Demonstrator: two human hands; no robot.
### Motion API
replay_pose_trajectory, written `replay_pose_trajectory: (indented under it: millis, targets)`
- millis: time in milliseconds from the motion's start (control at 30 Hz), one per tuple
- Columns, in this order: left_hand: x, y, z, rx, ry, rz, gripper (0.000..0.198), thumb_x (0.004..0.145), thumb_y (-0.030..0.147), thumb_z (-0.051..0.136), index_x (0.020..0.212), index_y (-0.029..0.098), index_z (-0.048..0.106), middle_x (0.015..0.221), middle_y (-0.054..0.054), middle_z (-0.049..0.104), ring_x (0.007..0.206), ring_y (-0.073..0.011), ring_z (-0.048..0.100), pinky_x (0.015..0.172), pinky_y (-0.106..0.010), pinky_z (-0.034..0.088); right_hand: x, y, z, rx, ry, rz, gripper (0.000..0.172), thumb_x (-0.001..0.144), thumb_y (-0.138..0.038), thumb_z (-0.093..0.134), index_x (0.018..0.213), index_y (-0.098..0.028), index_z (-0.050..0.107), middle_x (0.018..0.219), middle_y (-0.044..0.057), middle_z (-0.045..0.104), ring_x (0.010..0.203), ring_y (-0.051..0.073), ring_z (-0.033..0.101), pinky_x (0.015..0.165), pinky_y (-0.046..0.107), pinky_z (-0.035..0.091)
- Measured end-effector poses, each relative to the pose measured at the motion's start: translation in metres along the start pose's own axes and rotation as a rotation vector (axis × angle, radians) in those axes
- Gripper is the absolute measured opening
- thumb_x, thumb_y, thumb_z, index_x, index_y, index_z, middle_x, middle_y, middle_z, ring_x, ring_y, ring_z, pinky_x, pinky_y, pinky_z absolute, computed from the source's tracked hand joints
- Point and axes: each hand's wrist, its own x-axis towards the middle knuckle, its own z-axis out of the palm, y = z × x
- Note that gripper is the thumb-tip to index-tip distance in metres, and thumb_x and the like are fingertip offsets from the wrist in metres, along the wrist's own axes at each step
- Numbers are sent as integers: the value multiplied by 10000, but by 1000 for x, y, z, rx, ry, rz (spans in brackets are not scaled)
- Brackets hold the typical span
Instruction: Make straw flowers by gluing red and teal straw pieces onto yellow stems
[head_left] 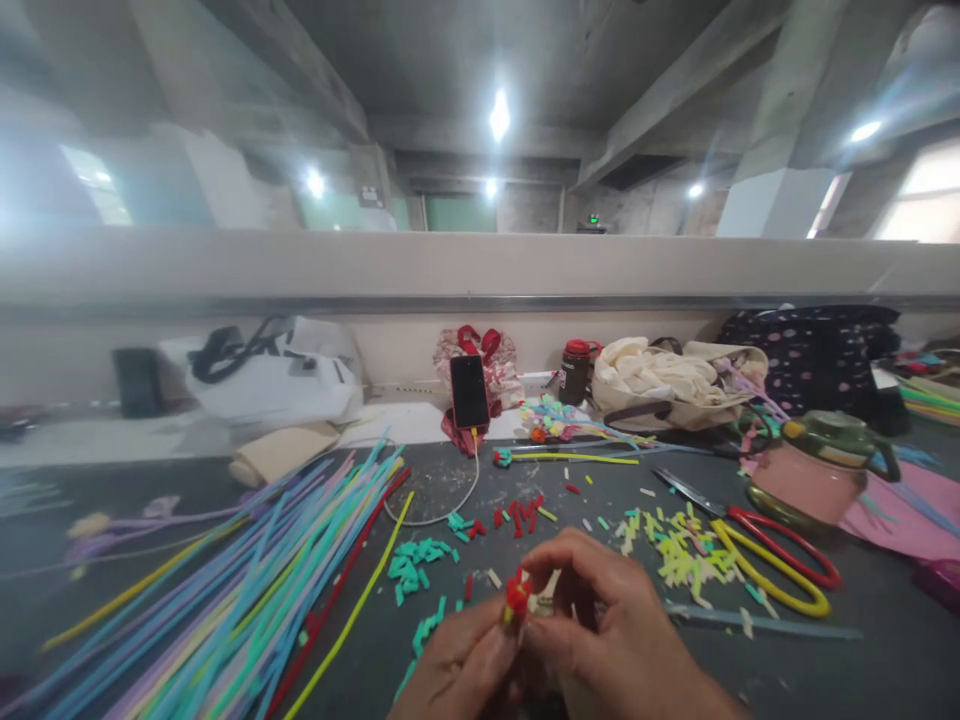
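Observation:
My left hand (459, 668) and my right hand (611, 625) meet at the bottom centre, just above a dark table (862, 650). Both pinch a small red piece (517, 595) with a yellow bit under it, fingers closed round it. Short cut bits lie on the table just beyond the hands: teal ones (415, 562), red ones (517, 514) and pale yellow ones (679, 550). A big sheaf of long coloured straws (277, 570) fans out to the left of my left hand.
Scissors with red and yellow handles (765, 560) lie right of my hands. A pink jug with a green lid (814, 475), a phone on a cable (469, 392), a dark jar (576, 372), cloth bags (660, 380) and a white bag (270, 380) line the far edge under a low wall.

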Motion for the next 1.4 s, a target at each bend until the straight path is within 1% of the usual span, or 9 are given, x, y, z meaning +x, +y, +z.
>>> replay_pose_trajectory:
  millis: [333,733,867,967,1033,1133,1233,1300,1400]
  targets:
    - [-1,5,-3,94,-34,31,432,672,579,476,616,160,565,587,9,443,543,-119,359,524,-232,299,0,-5,0,15,14,-58,274,583,-42,615,770,-242,610,706,-62,577,566,69,496,502,158,377]
    - [3,-6,-4,30,-12,48,438,658,585,494,642,155,576,603,10,445,543,-104,369,523,-214,330,2,-4,1,-6,-13,-42,143,666,-129,580,774,-220,606,715,-29,585,606,96,537,512,185,393]
    - [5,-8,-9,-55,73,101,380,723,500,475,614,153,584,571,15,475,474,-89,390,482,-211,347,1,-5,-2,-15,14,-8,159,661,-214,602,819,-222,588,732,-29,562,544,83,499,479,179,370]
    - [4,-5,-12,-181,188,181,346,757,457,449,716,168,636,726,-20,575,525,-103,472,522,-224,395,-5,-4,-4,-11,64,40,117,698,-305,567,767,-213,592,666,-21,542,551,99,493,507,194,368]
    - [2,-3,-12,-297,235,199,312,769,427,451,796,193,656,867,-34,604,619,-121,524,598,-240,428,-7,-2,-1,48,9,91,176,729,-368,535,716,-205,600,600,-21,529,531,102,482,496,195,357]
    - [0,-3,-10,-393,223,235,308,773,403,456,878,199,661,1035,-59,594,847,-186,553,776,-303,423,-4,-1,12,224,-186,133,241,748,-413,521,745,-191,614,600,-11,561,531,108,495,494,197,368]
    - [-1,-6,-10,-340,224,276,321,755,407,487,934,200,654,1108,-71,579,1046,-244,479,914,-363,340,8,-4,30,474,-312,39,265,745,-408,548,876,-190,620,737,18,614,738,162,558,680,258,423]
    - [-2,-6,-13,-256,276,298,329,741,412,510,959,209,649,1112,-72,584,1061,-253,471,942,-377,311,16,-5,39,627,-346,19,300,733,-417,568,913,-183,624,746,21,619,764,166,558,723,278,418]
    - [-5,-2,-16,-199,313,306,321,727,411,529,928,202,668,1061,-81,611,994,-246,514,916,-365,344,20,-2,46,683,-325,69,301,706,-425,602,841,-162,658,665,13,598,655,133,536,634,239,414]
